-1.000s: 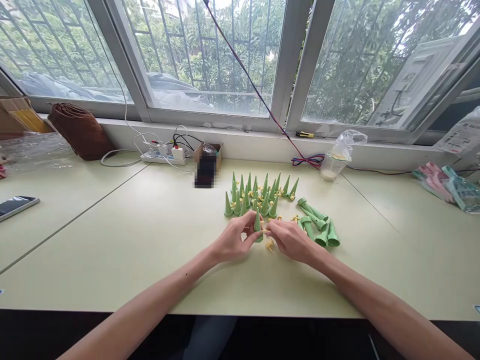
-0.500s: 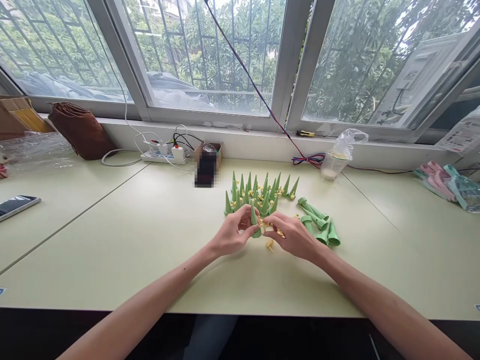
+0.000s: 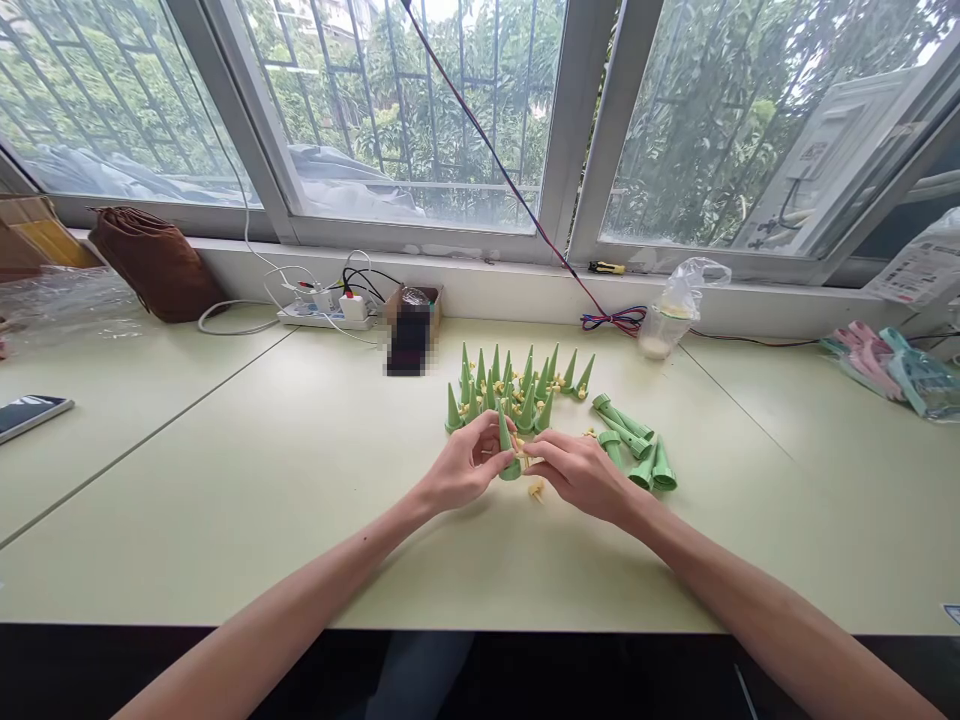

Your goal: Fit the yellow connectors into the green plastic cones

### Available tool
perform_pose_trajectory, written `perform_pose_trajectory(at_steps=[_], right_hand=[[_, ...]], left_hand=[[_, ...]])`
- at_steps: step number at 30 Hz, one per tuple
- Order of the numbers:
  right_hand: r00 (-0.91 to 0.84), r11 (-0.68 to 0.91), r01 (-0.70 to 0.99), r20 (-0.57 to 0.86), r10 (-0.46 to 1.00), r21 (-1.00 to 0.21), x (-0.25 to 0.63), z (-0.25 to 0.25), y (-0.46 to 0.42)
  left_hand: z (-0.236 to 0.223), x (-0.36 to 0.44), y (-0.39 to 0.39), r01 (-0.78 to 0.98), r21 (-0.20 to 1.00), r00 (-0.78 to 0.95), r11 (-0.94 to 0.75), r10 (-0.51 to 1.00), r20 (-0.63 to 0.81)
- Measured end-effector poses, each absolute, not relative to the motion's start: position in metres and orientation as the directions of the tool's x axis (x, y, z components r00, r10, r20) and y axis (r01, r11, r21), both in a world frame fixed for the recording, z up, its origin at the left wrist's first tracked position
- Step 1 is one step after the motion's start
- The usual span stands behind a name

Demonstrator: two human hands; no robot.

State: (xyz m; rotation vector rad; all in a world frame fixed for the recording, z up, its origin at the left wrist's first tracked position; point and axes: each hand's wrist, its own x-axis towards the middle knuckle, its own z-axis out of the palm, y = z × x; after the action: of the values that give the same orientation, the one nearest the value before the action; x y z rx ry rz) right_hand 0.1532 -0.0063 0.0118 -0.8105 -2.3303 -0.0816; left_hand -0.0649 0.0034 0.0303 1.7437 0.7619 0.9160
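My left hand [image 3: 466, 464] is closed around a green watering spike [image 3: 506, 445], held with its point up and its wide end low. Close beside it, my right hand [image 3: 579, 472] pinches a small yellow valve [image 3: 521, 447] against the spike's side; whether it sits in a hole there, I cannot tell. A loose yellow valve [image 3: 536, 490] lies on the table just under my right fingers. Behind my hands, several upright green spikes [image 3: 544, 408] stand in a cluster, many with yellow valves on them. Several bare green spikes [image 3: 663, 468] lie or stand right of my right hand.
The pale green table [image 3: 300, 520] runs up to the window wall. Along the back are a brown pouch [image 3: 154, 265], a power strip [image 3: 322, 317], a small box [image 3: 429, 300] and a plastic bag with a cup [image 3: 666, 325]. A phone [image 3: 30, 415] lies at left, pink and teal packages [image 3: 892, 365] at right.
The view has shifted slightly. Both hands stay at the spike, and my right fingers have moved only a little at the yellow valve.
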Motion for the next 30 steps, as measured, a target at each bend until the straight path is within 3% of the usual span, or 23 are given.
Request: perform_pose_trajectory(at_steps=[10, 19, 26, 30], right_hand=[[-0.569, 0.782, 0.588, 0.582, 0.581, -0.206, 0.1522, 0.0125, -0.0075], [-0.558, 0.730, 0.634, 0.502, 0.660, -0.254, 0.1505, 0.0097, -0.0065], [-0.482, 0.695, 0.610, 0.518, 0.706, -0.380, 0.1484, 0.0125, -0.0075], [-0.498, 0.727, 0.601, 0.555, 0.666, -0.333, 0.1492, 0.0125, -0.0081]], left_hand=[[0.0365, -0.0615, -0.0050, 0.123, 0.915, 0.571, -0.384, 0.781, 0.251], [0.0309, -0.0594, -0.0056, 0.267, 0.809, 0.593, -0.524, 0.751, 0.290], [0.0331, -0.0594, -0.0033, 0.250, 0.843, 0.528, -0.477, 0.797, 0.295], [0.0354, -0.0605, -0.0017, 0.234, 0.874, 0.484, -0.427, 0.830, 0.276]])
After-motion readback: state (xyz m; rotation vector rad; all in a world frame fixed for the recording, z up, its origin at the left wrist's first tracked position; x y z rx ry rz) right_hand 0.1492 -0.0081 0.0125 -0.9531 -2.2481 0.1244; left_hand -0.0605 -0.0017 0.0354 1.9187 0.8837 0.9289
